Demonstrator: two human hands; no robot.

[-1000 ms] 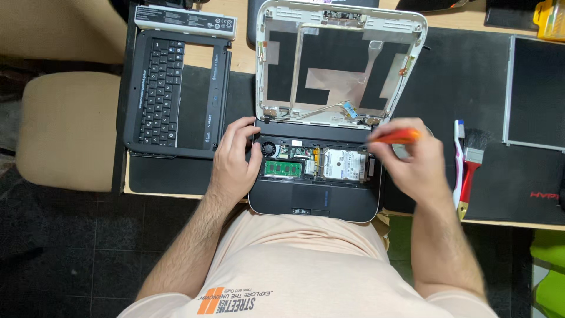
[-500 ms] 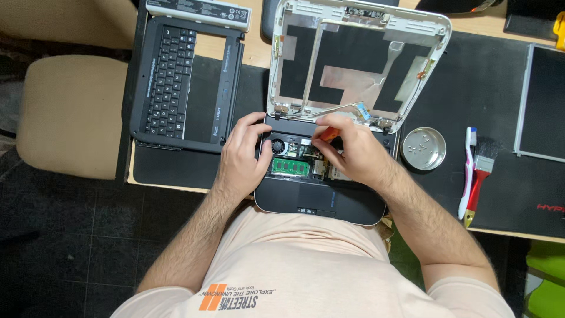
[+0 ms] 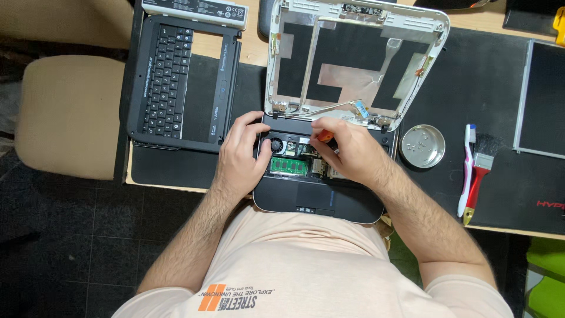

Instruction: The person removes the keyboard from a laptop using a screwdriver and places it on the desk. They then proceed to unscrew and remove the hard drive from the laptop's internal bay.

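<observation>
Opened laptop base (image 3: 318,200) at the near edge of the bench (image 3: 482,76), its stripped lid (image 3: 353,59) tilted away. My left hand (image 3: 241,156) rests flat, fingers released, steadying the base's left side. My right hand (image 3: 347,150), which 1 second ago hovered to the right, has moved in over the board and grips an orange-handled screwdriver (image 3: 325,137); I judge a screw is now being worked. 1 metal dish (image 3: 422,146) has come into view at right.

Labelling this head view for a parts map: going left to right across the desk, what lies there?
Beige chair → detached keyboard panel → left hand → right hand → round metal dish → toothbrush → red-handled brush → screen panel.
</observation>
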